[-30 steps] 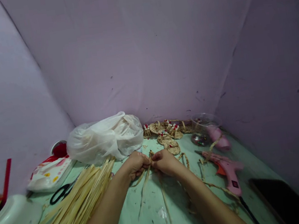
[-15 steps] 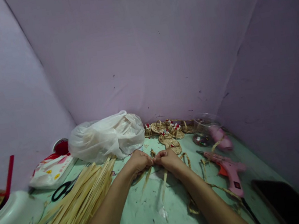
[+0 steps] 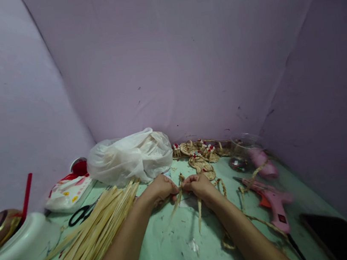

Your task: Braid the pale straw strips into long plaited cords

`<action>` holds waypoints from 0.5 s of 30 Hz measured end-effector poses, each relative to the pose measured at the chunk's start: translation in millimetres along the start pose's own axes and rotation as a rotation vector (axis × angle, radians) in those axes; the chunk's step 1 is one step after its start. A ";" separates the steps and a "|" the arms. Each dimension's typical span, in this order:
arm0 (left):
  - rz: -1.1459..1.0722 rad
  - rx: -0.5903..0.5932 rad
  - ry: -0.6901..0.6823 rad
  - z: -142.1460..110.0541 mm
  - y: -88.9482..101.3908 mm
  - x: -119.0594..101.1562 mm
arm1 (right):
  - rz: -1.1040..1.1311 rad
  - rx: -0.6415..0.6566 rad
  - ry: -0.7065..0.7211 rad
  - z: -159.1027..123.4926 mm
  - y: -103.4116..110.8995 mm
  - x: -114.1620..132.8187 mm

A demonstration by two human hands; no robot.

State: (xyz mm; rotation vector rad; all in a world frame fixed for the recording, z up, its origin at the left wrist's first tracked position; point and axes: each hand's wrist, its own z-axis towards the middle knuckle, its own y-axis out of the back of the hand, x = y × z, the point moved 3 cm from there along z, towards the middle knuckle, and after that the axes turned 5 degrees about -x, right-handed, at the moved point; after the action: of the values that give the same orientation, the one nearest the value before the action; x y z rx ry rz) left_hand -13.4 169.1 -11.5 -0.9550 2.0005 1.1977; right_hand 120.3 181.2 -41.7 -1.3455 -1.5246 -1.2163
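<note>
narrow straw-coloured plant strips (image 3: 181, 178), knotted, between two pinching hands

the strips are above the middle part of a pale green table (image 3: 174, 254). the left hand (image 3: 164, 188) has its fingers closed in a pinch on them, and the right hand (image 3: 198, 185) grips them just beside, between thumb and forefinger. loose ends point downward below both hands. whether the knot touches the table, i cannot tell.

behind the hands lie round woven straw pieces with red and white beads (image 3: 205, 171), and a crumpled white plastic bag (image 3: 129, 161). near the left forearm there is a thick bundle of long flat yellowish strips (image 3: 105, 232), which partly covers black-handled scissors (image 3: 78, 215). on the right side lie a pink glue gun (image 3: 277, 206) and a black flat rectangular object (image 3: 336, 234).
</note>
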 end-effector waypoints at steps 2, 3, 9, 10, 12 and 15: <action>0.007 -0.029 0.006 3.0 -1.4 1.7 | -0.003 0.002 0.001 0.0 0.3 0.2; 0.011 -0.032 0.010 4.2 -1.8 1.8 | -0.005 0.001 -0.002 -0.2 0.6 0.5; 0.310 -0.250 -0.029 -11.7 35.0 -14.1 | 0.001 -0.004 -0.014 -2.3 1.3 1.6; 0.395 -0.352 -0.095 -21.4 49.3 -20.2 | 0.001 -0.002 -0.012 -2.4 1.2 1.4; 0.497 -0.427 -0.145 -43.5 76.0 -27.5 | 0.001 0.005 -0.002 -2.1 1.0 0.6; 0.629 -0.397 -0.096 -69.4 104.7 -24.7 | -0.010 0.010 0.012 -1.6 0.4 -0.6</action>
State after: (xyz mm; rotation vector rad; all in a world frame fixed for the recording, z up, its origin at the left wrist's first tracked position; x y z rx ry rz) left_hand -95.4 147.5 84.4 -0.4162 2.0909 1.9931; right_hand 120.7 179.5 -41.7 -1.3239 -1.5288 -1.2194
